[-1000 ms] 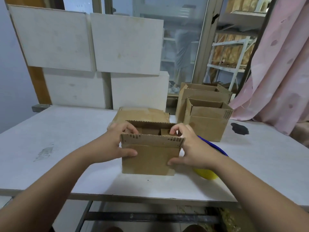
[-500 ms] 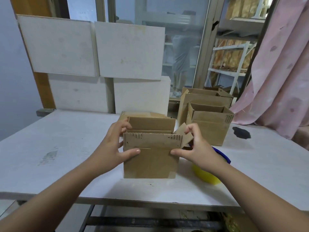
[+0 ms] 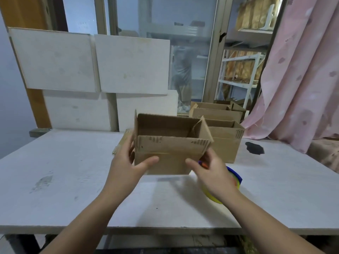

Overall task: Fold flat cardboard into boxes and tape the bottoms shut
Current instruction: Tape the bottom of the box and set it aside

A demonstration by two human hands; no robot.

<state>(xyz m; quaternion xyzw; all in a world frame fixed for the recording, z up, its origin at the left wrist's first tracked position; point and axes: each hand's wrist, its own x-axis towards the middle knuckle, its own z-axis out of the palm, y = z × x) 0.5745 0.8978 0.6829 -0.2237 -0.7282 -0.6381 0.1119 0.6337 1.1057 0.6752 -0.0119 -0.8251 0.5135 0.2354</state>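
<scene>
The left grip [image 3: 128,162] and the right grip [image 3: 211,167] clasp a brown cardboard box [image 3: 170,154] between them over the middle of the white surface [image 3: 73,180]. Each thumb lies flat on the near wall, and the fingers curl round the box's left and right ends. Whether its bottom touches the surface I cannot tell; a thin shadow shows under it.

The box's open top points up, and its long axis runs left to right. All four top flaps stand upright, the right one tipped outward. The near flap has a toothed upper edge and rows of short dark dashes near both corners.

Under the right grip lies a round yellow and blue thing [image 3: 236,178], mostly hidden. Just behind the box on the left lies flat cardboard [image 3: 124,138]. To the right stand open finished boxes [image 3: 225,143] in a row going back, with a dark stain [image 3: 255,148] on the surface beside them.

White panels [image 3: 128,65] lean at the far edge. A pink curtain [image 3: 302,70] hangs at right, and shelves [image 3: 240,74] stand behind glass.
</scene>
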